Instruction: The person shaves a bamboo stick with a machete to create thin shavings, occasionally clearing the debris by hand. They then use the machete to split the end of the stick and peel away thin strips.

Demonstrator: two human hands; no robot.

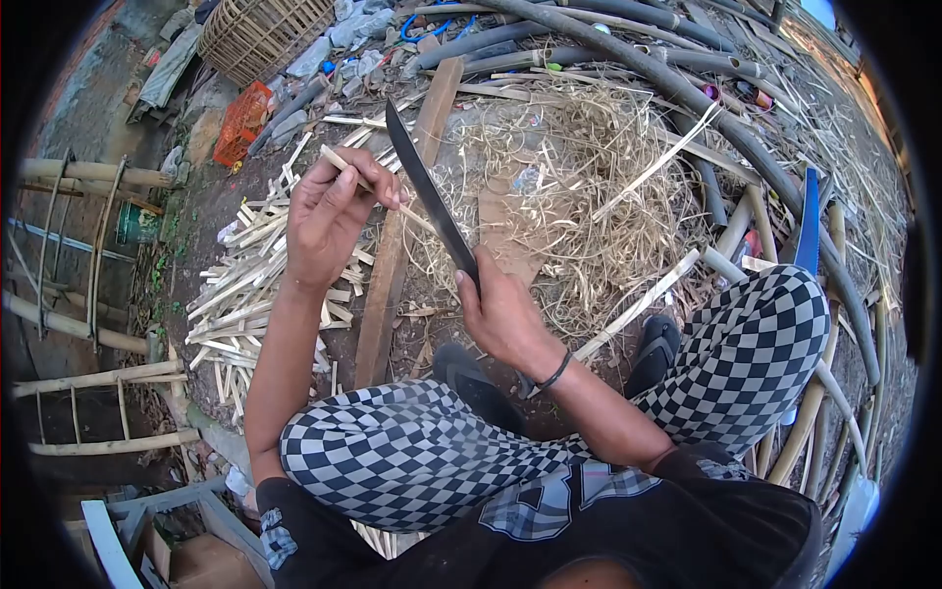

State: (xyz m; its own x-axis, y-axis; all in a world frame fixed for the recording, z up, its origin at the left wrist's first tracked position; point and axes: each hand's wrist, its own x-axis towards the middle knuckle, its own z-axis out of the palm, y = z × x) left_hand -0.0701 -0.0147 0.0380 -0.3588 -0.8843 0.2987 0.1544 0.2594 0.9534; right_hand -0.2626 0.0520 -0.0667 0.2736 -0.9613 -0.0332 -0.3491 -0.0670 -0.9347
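Observation:
Raised over the pile of cut strips, my left hand (329,211) pinches a short pale bamboo strip (417,218) between thumb and fingers. One end of it pokes out above the thumb; the other points right, toward the blade. My right hand (505,309) is wrapped round the handle of a long dark machete (427,187), its blade slanting up and to the left. The strip's right end overlaps the blade's edge in this view. The machete's handle is mostly hidden in my fist. Below both hands a brown wooden plank (392,280) lies on the ground.
Many split bamboo strips (250,270) are heaped at left. Curly shavings (608,167) cover the ground ahead. Bamboo poles (687,93) lie across the far right, near a blue saw-like blade (808,221). An orange crate (242,123) and wicker basket (260,34) stand far left.

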